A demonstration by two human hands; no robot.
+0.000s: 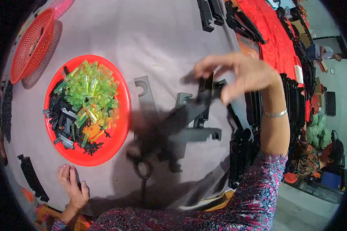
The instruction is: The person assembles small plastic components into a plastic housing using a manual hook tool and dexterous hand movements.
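Observation:
My right hand, somewhat blurred, hovers over a loose pile of long black plastic bars with notched ends. Its thumb and fingers are spread apart, and the fingertips are close to the end of one black bar; whether they touch it is unclear. Another notched bar lies left of the pile, partly in shadow. My left hand rests on the cloth below the red plate, fingers stretched and thumb apart. Clear yellow-green vials and small black parts fill the plate.
A red mesh basket stands at the far left. A black strip lies at the near left, a dark loop-shaped thing in front. Black bars line the right edge, beyond them red cloth and another person.

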